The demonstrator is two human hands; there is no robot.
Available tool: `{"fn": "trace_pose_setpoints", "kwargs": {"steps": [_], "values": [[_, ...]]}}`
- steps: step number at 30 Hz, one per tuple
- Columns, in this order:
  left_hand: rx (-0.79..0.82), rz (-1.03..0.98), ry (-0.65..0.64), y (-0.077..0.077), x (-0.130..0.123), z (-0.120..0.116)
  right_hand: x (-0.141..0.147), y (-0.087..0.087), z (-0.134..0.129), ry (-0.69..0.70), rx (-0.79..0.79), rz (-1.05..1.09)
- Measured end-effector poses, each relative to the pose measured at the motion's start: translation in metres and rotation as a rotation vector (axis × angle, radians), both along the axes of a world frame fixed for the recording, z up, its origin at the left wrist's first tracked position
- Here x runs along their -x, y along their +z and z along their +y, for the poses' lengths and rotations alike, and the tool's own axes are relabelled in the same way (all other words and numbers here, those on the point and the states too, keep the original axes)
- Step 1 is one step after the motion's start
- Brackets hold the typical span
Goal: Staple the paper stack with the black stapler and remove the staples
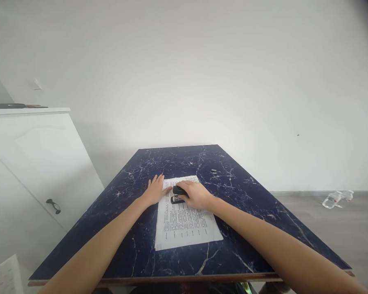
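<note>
The right hand (198, 195) was closed around a black stapler (179, 190) on the far half of the printed paper (187, 234). The left hand (153, 192), fingers spread and gripping nothing, lay at the paper's left edge, on the blue table (125, 241) beneath it, thumb over the paper.

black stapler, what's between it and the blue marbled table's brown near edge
White printed rectangular paper, then bare blue marbled tabletop, in the head view.
</note>
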State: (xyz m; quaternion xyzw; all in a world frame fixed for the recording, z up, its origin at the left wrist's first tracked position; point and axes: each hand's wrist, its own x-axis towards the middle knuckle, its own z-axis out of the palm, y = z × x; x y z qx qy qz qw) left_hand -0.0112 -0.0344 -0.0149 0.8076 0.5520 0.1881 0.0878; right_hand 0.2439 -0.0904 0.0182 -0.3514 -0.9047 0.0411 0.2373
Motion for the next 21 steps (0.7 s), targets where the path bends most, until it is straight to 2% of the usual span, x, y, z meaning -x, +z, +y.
{"fn": "trace_pose_setpoints", "kwargs": {"steps": [1, 3, 7, 10, 13, 15, 17, 21], "values": [[0.025, 0.025, 0.023, -0.002, -0.001, 0.001, -0.001, 0.002, 0.001, -0.014, 0.010, 0.017], [0.034, 0.025, -0.011, -0.002, -0.001, 0.003, -0.007, 0.009, 0.004, -0.086, 0.042, 0.077], [-0.013, -0.088, -0.084, 0.008, 0.002, 0.001, -0.036, 0.025, 0.019, -0.324, 0.025, 0.120], [-0.044, -0.222, -0.039, 0.013, 0.003, -0.001, -0.061, 0.030, 0.032, -0.455, -0.020, 0.051], [-0.102, -0.410, 0.010, 0.015, 0.004, 0.000, -0.078, 0.026, 0.043, -0.526, 0.005, -0.006], [-0.131, -0.536, 0.027, 0.015, 0.006, 0.001, -0.082, 0.021, 0.048, -0.534, 0.046, -0.048], [-0.170, -0.618, 0.046, 0.014, 0.008, 0.002, -0.083, 0.017, 0.052, -0.482, 0.081, -0.101], [-0.291, -0.574, 0.052, 0.016, 0.012, 0.003, -0.083, 0.014, 0.052, -0.341, 0.113, -0.154]]}}
